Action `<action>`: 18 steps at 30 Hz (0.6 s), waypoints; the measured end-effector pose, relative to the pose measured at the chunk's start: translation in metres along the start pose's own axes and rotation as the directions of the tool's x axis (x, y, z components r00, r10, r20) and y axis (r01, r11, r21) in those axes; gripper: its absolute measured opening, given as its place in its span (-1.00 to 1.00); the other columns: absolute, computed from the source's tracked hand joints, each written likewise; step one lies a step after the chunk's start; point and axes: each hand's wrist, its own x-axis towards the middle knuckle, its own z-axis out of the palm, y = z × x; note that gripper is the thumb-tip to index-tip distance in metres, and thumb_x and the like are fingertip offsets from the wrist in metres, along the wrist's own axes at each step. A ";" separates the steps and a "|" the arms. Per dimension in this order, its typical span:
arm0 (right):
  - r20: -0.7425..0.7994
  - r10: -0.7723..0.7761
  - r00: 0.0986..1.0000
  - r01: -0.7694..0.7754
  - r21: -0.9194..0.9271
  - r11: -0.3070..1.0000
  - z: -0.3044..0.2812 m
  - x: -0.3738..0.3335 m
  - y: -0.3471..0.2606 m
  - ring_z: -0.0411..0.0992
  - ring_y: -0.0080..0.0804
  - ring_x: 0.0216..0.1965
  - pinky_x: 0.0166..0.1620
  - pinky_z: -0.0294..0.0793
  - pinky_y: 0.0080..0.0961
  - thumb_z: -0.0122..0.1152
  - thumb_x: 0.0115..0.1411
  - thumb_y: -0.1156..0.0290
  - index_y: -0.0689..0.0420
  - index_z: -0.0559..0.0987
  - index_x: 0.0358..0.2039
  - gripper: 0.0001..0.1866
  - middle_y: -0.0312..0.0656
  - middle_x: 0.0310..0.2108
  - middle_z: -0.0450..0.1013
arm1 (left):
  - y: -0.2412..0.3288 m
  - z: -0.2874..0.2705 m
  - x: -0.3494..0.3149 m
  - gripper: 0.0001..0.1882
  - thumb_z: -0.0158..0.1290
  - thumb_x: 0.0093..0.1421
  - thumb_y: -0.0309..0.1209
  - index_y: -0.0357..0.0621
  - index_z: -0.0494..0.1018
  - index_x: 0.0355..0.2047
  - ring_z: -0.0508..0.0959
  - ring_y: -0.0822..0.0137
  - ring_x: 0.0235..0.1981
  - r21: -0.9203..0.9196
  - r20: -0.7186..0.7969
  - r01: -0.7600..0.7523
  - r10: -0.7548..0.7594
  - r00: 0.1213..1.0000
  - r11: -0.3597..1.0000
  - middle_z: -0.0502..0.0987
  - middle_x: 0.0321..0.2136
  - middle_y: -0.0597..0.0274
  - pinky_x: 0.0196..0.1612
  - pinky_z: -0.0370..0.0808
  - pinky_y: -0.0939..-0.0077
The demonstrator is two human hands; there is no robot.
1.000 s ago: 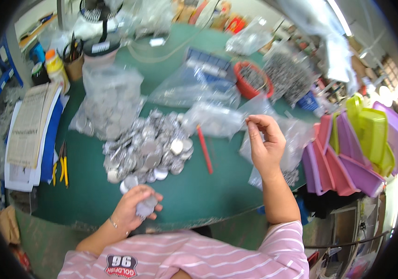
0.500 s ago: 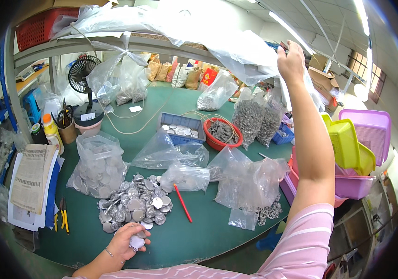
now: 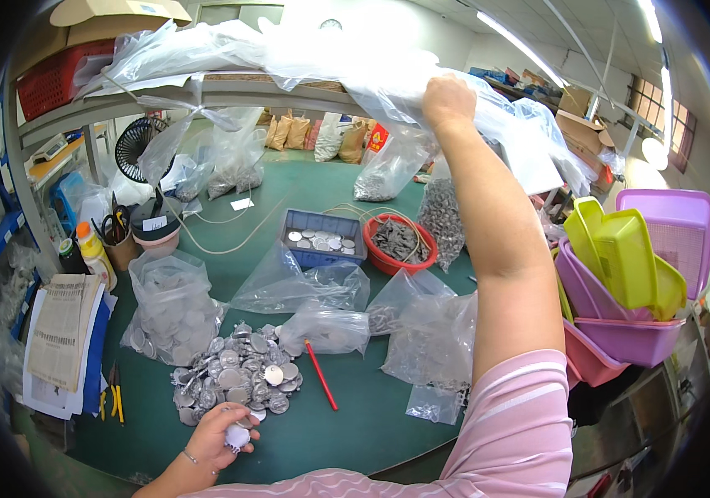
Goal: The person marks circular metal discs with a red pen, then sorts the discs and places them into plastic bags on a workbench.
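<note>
My left hand [image 3: 218,436] is closed around a few round metal discs [image 3: 237,436] at the near edge of the green table. Just beyond it lies a heap of silvery discs [image 3: 235,373]. High up at the shelf, my right hand [image 3: 450,98] is closed at the clear plastic sheeting [image 3: 388,83] draped there; its fingertips are turned away, so its grip is hidden. A plastic bag of pale discs [image 3: 174,311] stands behind the heap, and a red pen [image 3: 320,375] lies to the heap's right.
Mid-table are a blue tray of discs [image 3: 322,259] and a red basket of metal parts [image 3: 416,263]. Several plastic bags lie nearby. Purple and green baskets [image 3: 621,257] are stacked at the right. A black fan [image 3: 141,149], yellow-handled pliers [image 3: 115,398] and papers [image 3: 63,340] are at the left.
My right hand has moved left along the shelf to the plastic sheeting, and its fingers have curled in. My left hand stays near the heap with its discs. The view has shifted slightly.
</note>
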 end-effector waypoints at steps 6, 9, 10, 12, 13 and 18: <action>-0.115 -0.029 0.993 0.035 0.053 0.998 0.005 -0.006 0.015 0.35 -0.19 -0.09 -0.06 0.33 -0.25 -0.06 0.09 0.31 0.07 0.58 -0.32 -0.74 -0.13 -0.20 0.43 | -0.001 0.015 0.002 -0.87 -0.02 0.11 -0.40 -0.15 0.33 -0.35 0.52 0.19 -0.51 0.031 0.000 0.012 -0.013 1.000 0.999 0.48 -0.43 0.03 -0.62 0.45 0.38; -0.143 0.132 0.981 -0.093 0.253 0.963 -0.008 0.010 0.024 0.33 -0.14 -0.06 -0.05 0.32 -0.23 -0.05 0.07 0.33 0.15 0.53 -0.29 -0.73 -0.07 -0.19 0.41 | 0.001 0.020 -0.001 -0.83 -0.01 0.11 -0.41 -0.19 0.30 -0.32 0.51 0.21 -0.50 0.020 -0.012 0.015 -0.014 1.000 1.000 0.48 -0.43 0.04 -0.62 0.47 0.40; -0.208 0.153 0.966 -0.090 0.284 0.955 -0.011 0.019 0.031 0.32 -0.13 -0.06 -0.04 0.32 -0.24 -0.04 0.06 0.34 0.18 0.51 -0.27 -0.72 -0.04 -0.18 0.40 | 0.001 0.019 0.001 -0.83 0.00 0.11 -0.41 -0.19 0.30 -0.32 0.51 0.21 -0.51 0.017 -0.017 0.014 -0.014 1.000 1.000 0.48 -0.43 0.04 -0.62 0.47 0.40; -0.344 0.082 0.935 0.040 0.333 0.942 -0.013 0.040 0.034 0.32 -0.11 -0.05 -0.02 0.32 -0.27 -0.05 0.04 0.38 0.24 0.47 -0.24 -0.71 0.00 -0.17 0.38 | 0.001 0.020 0.002 -0.83 0.00 0.11 -0.41 -0.19 0.30 -0.32 0.52 0.21 -0.51 0.012 -0.036 0.007 -0.006 0.999 1.000 0.48 -0.43 0.05 -0.62 0.47 0.40; -0.418 -0.010 0.908 0.163 0.333 0.929 -0.014 0.051 0.032 0.31 -0.11 -0.05 -0.01 0.31 -0.29 -0.06 0.03 0.42 0.27 0.44 -0.24 -0.71 0.03 -0.17 0.37 | 0.001 0.022 0.004 -0.83 0.00 0.11 -0.41 -0.19 0.30 -0.32 0.52 0.21 -0.50 0.010 -0.042 0.007 -0.006 0.999 1.000 0.48 -0.43 0.05 -0.62 0.47 0.40; -0.084 -0.205 0.975 0.219 0.502 0.837 0.005 0.088 -0.008 0.18 -0.07 0.11 0.15 0.13 -0.40 -0.17 0.08 0.50 0.35 0.31 0.01 -0.56 0.14 0.03 0.26 | 0.001 0.031 0.006 -0.83 0.00 0.12 -0.41 -0.21 0.32 -0.31 0.53 0.19 -0.48 -0.018 -0.042 0.001 -0.001 0.999 1.000 0.48 -0.43 0.06 -0.61 0.48 0.41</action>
